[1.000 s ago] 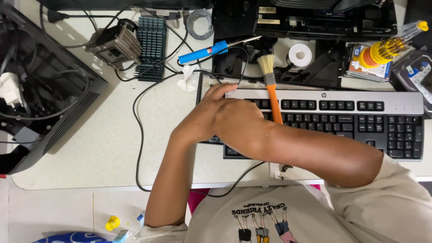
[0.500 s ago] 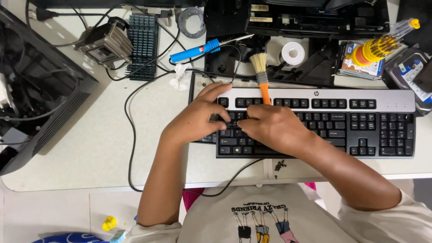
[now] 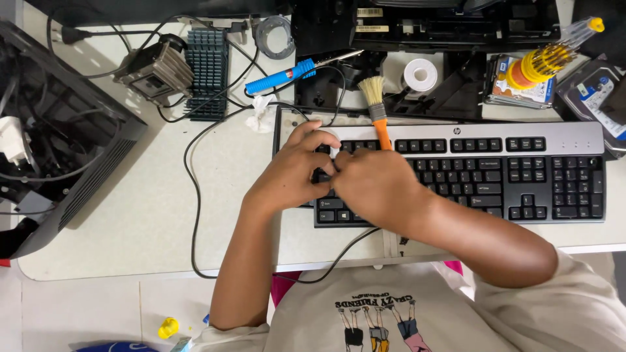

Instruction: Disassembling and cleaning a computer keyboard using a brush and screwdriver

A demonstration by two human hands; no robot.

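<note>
Together, left hand [image 3: 290,173] and right hand [image 3: 375,186] pressed on black-and-silver plastic keyboard [image 3: 521,173]; right clamped around orange-handled bristle brush [image 3: 377,111] (bristles beyond the knuckles); left fingers curled, holding unclear.

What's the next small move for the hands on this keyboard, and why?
Probably sweep the brush down across the left-hand keys. The right hand grips its orange handle with the bristles pointing away past the keyboard top edge, while the left hand steadies the left end.
</note>
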